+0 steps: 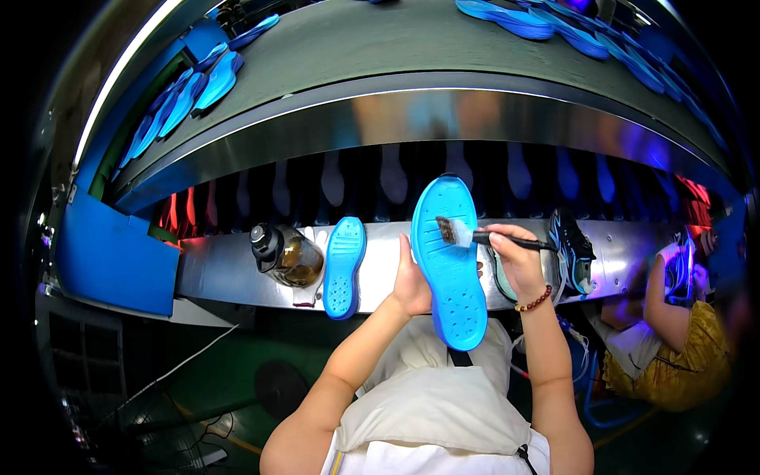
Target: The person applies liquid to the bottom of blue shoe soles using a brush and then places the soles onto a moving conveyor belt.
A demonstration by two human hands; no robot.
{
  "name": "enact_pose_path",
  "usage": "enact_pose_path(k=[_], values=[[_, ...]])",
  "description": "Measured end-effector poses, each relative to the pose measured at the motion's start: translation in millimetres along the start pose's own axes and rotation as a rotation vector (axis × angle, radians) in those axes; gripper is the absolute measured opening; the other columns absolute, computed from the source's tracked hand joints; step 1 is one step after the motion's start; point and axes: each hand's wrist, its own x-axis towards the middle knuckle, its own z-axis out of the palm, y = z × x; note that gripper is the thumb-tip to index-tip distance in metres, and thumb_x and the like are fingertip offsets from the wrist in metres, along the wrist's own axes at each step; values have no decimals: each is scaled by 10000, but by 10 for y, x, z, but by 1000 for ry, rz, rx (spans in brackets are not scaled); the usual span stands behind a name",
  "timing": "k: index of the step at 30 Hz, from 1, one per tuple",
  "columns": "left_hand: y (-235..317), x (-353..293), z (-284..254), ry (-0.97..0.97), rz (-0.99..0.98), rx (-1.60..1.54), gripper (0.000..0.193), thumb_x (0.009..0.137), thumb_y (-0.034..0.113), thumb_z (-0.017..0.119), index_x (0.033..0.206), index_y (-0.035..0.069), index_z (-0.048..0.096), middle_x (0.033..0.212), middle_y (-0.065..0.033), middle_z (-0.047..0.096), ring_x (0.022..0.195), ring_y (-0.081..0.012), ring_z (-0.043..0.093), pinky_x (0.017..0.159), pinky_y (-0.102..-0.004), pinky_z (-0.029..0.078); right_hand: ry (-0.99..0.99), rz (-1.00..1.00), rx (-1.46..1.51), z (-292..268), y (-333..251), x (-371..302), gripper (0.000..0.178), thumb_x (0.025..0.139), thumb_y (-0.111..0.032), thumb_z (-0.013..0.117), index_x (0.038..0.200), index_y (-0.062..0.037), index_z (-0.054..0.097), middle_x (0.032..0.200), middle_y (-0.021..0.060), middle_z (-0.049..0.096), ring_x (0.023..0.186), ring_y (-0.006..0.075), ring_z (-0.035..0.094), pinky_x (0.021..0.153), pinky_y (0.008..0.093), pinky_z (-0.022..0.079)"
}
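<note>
A bright blue shoe sole is held up in front of me, its ribbed and dimpled inner face toward me. My left hand grips it along its left edge, the thumb up and the other fingers hidden behind it. In my right hand is a brush with a black handle, pinched between thumb and fingers. Its bristles touch the upper part of the sole. A second blue sole lies on the metal ledge to the left. Right of my right hand stands a black sneaker with pale blue trim.
A bottle of brown liquid stands at the ledge's left. Behind is a conveyor belt carrying blue soles at left and right. Dark sole shapes line the gap below it. A co-worker sits at the right.
</note>
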Motion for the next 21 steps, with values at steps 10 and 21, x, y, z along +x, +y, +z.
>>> enact_pose_path(k=[10,21], values=[[-225,94,-104,196,133,44,877,754,746,66,1330,122,290,1249,-141,431,1129,-276,444,944,-432,365,86,-95,-417,199,104,311,154,762,-66,634,902,0,647,820,57,642,735,87,583,661,191,451],[157,-106,-296,428,184,191,936,716,780,54,1262,95,384,1090,-198,528,986,-303,536,860,-432,440,-511,-29,-869,216,4,-414,161,679,-102,640,810,-9,651,779,144,637,720,237,626,670,284,487]])
